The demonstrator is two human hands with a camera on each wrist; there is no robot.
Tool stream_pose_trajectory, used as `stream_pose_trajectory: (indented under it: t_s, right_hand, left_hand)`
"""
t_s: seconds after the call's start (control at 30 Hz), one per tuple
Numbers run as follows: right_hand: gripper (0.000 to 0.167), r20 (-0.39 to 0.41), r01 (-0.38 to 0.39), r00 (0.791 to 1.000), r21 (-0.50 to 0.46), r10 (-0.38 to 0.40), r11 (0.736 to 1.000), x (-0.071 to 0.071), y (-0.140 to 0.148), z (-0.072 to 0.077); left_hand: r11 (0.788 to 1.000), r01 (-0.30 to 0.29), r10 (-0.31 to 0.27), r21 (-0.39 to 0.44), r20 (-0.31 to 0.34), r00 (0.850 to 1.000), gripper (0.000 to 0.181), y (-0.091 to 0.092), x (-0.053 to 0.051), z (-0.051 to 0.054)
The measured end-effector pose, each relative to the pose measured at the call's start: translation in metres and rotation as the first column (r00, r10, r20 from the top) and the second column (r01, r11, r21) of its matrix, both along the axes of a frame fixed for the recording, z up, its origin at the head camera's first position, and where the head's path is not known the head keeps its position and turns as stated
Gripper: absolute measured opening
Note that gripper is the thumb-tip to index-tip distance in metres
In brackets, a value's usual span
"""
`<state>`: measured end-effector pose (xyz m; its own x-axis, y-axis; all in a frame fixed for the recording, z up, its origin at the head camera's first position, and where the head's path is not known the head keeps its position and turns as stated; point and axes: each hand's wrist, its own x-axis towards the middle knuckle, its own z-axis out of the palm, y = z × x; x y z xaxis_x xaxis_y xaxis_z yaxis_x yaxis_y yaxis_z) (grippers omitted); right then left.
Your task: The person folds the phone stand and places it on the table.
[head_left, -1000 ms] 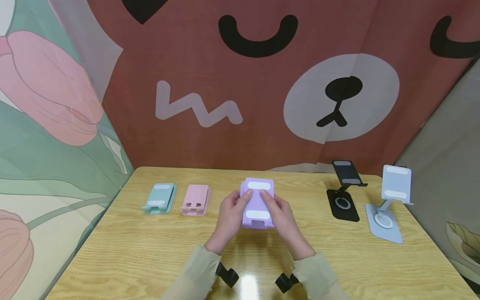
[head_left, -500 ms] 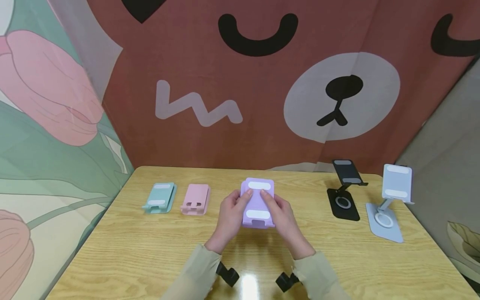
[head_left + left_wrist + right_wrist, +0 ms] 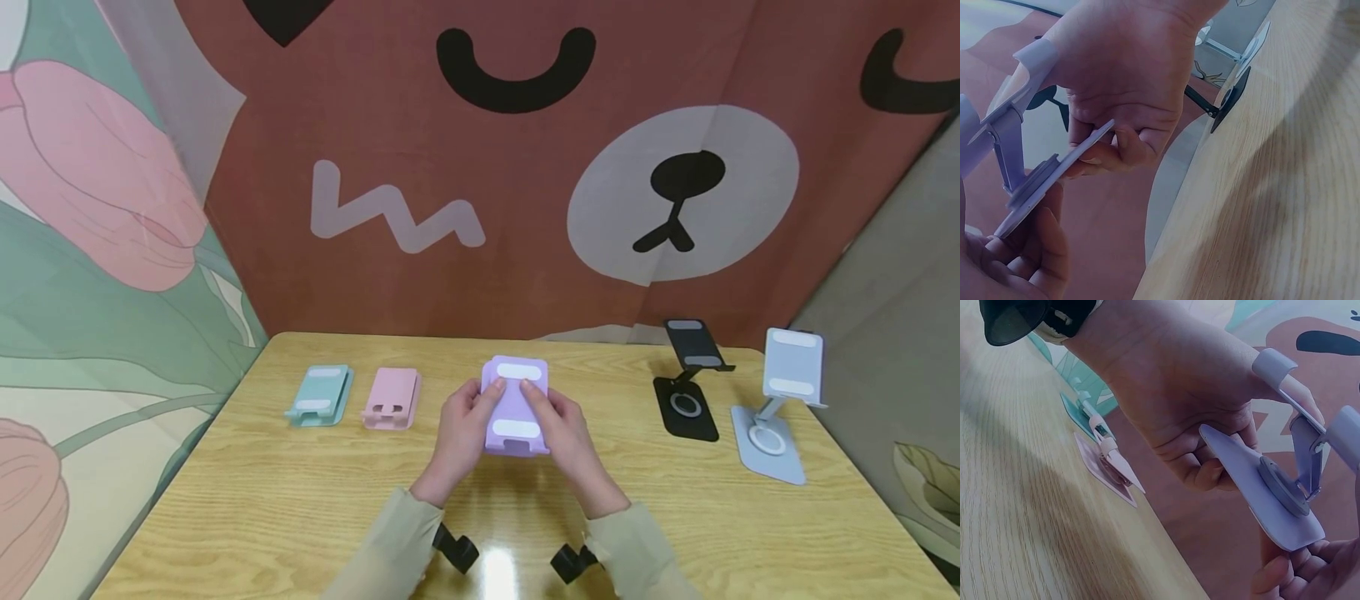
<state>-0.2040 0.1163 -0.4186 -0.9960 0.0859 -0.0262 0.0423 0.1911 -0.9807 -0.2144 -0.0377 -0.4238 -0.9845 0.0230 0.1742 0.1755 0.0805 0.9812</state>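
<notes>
A purple phone stand (image 3: 513,404) is held above the table, between both hands. The left hand (image 3: 462,429) grips its left side and the right hand (image 3: 566,433) its right side, with both thumbs on the front plate. In the left wrist view, fingers curl under the base plate (image 3: 1022,215), and a hinged arm (image 3: 1009,150) links it to the upper plate. The right wrist view shows the round disc (image 3: 1284,486) on the base and a gap between the two plates.
Folded teal (image 3: 322,396) and pink (image 3: 392,398) phone stands lie at the left on the wooden table (image 3: 300,508). Unfolded black (image 3: 686,408) and light blue (image 3: 771,450) stands are at the right. A printed curtain (image 3: 525,283) hangs behind the table.
</notes>
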Motion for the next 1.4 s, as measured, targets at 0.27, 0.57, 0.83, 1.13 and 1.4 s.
stream_pose_trajectory:
  t_s: [0.27,0.57,0.83,1.13,1.4]
  right_hand:
    - [0.072,0.0,0.002,1.0,0.001,-0.002,1.0,0.0001,-0.0002,-0.0001]
    - [0.067,-0.016,0.0,1.0,-0.007,0.0,1.0,0.0,-0.0008,-0.0006]
    - [0.069,-0.012,0.001,1.0,0.001,-0.001,1.0,0.0023,-0.0014,0.0006]
    - [0.074,0.008,0.0,1.0,0.005,0.0,1.0,-0.0002,-0.0012,-0.0029]
    - [0.069,-0.002,-0.003,1.0,-0.004,0.003,1.0,-0.0002,-0.0016,-0.0037]
  left_hand:
    - [1.0,0.002,-0.002,0.01,0.001,1.0,0.041,-0.0001,0.0002,-0.0006]
    - [1.0,-0.001,0.001,0.018,-0.004,1.0,0.039,0.0007,-0.0002,-0.0017]
    - [1.0,-0.008,0.009,0.019,-0.018,1.0,0.039,0.0008,0.0007,-0.0021]
    - [0.999,-0.022,0.022,0.024,-0.014,1.0,0.038,0.0013,0.001,-0.002]
    - [0.999,-0.024,0.025,0.034,-0.016,1.0,0.034,0.0019,0.0007,-0.0041]
